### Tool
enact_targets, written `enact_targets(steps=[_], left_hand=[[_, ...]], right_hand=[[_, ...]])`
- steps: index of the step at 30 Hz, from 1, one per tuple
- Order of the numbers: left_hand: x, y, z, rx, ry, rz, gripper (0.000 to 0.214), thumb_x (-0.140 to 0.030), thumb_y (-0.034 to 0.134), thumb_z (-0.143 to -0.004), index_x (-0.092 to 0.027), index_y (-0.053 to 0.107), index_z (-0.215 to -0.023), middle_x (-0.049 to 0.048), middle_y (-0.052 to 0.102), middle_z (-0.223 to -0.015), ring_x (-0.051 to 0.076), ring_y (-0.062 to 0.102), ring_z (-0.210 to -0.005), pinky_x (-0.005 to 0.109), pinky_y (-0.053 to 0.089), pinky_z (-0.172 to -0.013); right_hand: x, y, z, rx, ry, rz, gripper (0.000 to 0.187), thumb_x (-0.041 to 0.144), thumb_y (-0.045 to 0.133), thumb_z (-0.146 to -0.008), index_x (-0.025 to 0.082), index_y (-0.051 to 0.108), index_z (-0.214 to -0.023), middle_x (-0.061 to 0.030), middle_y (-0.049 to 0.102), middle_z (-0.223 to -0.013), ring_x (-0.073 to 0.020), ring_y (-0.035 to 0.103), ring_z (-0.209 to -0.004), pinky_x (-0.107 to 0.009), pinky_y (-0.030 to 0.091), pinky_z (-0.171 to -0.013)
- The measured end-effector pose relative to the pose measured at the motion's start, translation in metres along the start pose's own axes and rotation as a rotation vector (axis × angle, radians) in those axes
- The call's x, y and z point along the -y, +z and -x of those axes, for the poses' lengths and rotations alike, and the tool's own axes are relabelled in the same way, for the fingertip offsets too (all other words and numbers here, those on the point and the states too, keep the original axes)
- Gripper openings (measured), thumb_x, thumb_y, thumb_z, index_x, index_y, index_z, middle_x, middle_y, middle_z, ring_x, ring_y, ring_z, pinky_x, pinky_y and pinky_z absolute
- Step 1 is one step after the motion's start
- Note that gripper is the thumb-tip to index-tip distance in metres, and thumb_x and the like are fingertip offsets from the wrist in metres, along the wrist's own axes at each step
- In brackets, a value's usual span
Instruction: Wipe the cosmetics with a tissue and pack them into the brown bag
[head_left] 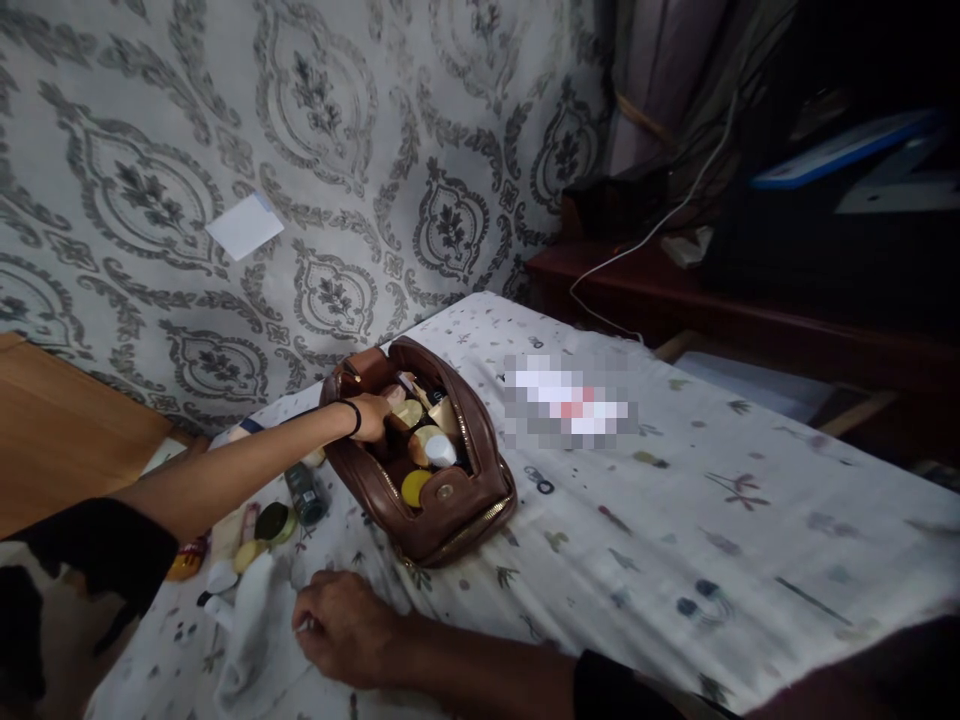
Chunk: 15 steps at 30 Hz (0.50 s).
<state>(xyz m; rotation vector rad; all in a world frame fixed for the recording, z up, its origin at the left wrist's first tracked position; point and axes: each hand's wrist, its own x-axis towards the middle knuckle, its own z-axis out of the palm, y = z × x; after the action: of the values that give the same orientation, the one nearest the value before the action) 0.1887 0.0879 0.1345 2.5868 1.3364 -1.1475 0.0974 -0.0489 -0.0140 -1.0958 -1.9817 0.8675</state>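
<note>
A brown leather bag lies unzipped on the bed, its wide mouth facing up. My left hand, with a dark band at the wrist, reaches in over the bag's left rim. Its fingertips are hidden among jars and small cosmetics. Inside the bag I see a white-capped container, a yellow round lid and a gold-coloured lid. My right hand rests on the sheet in front of the bag, fingers curled in. A small whitish spot shows at its fingers. Beside it lies a crumpled white cloth.
Left of the bag lie a dark green bottle, a round jar, a white tube and an orange container. A blurred patch covers something on the right. Beyond stands a dark red desk with a white cable.
</note>
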Motion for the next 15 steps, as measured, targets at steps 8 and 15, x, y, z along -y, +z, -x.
enact_targets(steps=[8,15], left_hand=[[-0.002,-0.008,0.012,0.043,0.055,-0.029,0.035,-0.031,0.080,-0.062,-0.013,0.071,-0.091,0.0071,0.074,-0.090,0.020,0.070,-0.076,0.021,0.051,-0.060],[0.000,0.000,0.014,0.001,0.282,-0.167,0.040,-0.040,0.079,-0.062,-0.016,0.073,-0.094,0.0056,0.073,-0.095,0.021,0.065,-0.087,0.022,0.046,-0.066]], right_hand=[[0.001,-0.003,0.001,0.008,-0.005,0.002,0.020,0.018,0.061,-0.078,0.016,0.071,-0.096,-0.0075,0.073,-0.095,-0.0178,0.065,-0.084,-0.023,0.046,-0.080],[0.001,-0.002,0.000,0.008,0.005,-0.018,0.019,0.018,0.060,-0.078,0.016,0.071,-0.094,-0.0083,0.073,-0.095,-0.0190,0.066,-0.089,-0.024,0.046,-0.084]])
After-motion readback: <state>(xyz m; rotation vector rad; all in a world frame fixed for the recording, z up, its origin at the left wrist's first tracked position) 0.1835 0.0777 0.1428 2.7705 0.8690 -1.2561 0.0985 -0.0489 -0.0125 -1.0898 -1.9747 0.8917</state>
